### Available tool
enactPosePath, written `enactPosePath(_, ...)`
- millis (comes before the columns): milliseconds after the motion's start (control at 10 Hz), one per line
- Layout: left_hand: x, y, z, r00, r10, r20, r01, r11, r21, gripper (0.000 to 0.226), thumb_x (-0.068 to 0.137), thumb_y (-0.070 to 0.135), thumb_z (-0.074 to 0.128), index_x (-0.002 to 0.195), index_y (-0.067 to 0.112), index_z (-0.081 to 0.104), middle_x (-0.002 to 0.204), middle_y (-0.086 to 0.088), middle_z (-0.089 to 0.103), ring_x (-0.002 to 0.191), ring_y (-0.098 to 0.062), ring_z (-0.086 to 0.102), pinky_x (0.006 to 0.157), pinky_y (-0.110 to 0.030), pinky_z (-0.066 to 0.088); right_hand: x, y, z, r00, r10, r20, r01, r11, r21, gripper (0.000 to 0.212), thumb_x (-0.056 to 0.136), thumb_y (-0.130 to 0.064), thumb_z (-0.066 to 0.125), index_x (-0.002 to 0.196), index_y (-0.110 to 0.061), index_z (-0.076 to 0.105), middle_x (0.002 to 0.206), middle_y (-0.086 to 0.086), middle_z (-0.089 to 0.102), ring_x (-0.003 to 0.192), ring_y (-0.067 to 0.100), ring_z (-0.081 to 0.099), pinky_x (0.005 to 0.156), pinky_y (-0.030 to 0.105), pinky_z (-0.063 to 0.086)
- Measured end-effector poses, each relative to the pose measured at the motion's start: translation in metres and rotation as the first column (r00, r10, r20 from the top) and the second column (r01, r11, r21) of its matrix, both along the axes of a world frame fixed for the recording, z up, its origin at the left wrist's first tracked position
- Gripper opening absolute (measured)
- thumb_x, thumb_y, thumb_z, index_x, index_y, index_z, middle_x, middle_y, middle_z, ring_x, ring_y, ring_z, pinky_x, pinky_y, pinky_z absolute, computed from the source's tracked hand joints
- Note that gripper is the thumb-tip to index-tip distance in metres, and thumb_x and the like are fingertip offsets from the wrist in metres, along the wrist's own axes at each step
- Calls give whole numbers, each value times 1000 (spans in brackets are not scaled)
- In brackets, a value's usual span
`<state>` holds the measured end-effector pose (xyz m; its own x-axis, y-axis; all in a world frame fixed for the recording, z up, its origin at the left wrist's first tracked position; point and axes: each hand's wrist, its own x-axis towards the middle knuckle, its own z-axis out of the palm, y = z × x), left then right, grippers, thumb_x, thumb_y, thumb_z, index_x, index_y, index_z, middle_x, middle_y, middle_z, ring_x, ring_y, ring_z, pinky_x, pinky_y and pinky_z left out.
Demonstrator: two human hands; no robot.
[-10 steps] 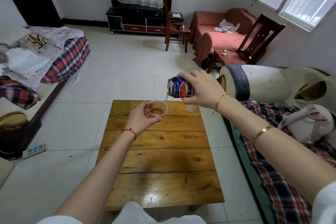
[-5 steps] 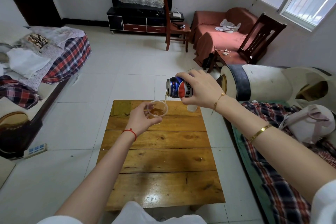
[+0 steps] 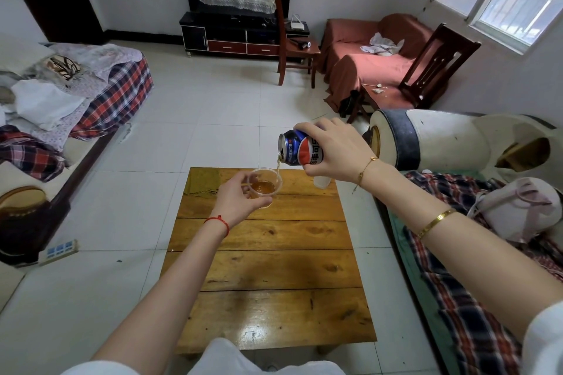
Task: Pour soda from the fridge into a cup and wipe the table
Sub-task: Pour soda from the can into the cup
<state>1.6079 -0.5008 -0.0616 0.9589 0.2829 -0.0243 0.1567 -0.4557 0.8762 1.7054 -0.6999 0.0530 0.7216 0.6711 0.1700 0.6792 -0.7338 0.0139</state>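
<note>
Two hands unmoved, right hand (image 3: 336, 151) grips tilted soda can (image 3: 300, 151), left hand (image 3: 240, 196) holds cup (image 3: 264, 186), perhaps slightly fuller.

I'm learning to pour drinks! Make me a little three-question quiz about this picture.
1. True or false: the cup stands on the table.
2. Which hand tips the can?
A. left
B. right
C. both
3. Fill in: the soda in the cup looks ____ in colour.

Key:
1. False. The left hand holds it above the table.
2. B. The right hand grips the can and a thin stream falls into the cup.
3. Amber.
</note>
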Motion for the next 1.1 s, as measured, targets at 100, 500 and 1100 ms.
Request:
enactPosePath(100,0,-1,0,1000,-3,0,3,1000,4,66,72,25,85,129,19,54,129,-3,60,109,-13,54,90,-26,48,0,1,0,1000,2,-3,-2,1000,-2,73,74,-49,67,138,-30,40,116,3,56,102,23,51,88,38,47)
enactPosePath(500,1,-3,-1,1000,2,2,-2,1000,1,68,71,25,86,131,18,54,131,-4,60,106,-8,52,83,-18,45,2,1,-2,1000,7,9,-7,1000,-8,72,72,-49,67,137,-31,41,113,2,56,100,23,50,85,38,47)
enactPosePath(1100,0,-6,-2,1000,8,-6,-8,1000,4,70,70,26,86,131,17,54,131,-4,60,117,-20,58,85,-20,48,0,-1,1,1000,9,13,-9,1000,-7,72,74,-48,68,138,-30,41,113,3,56,100,23,51,86,38,48)
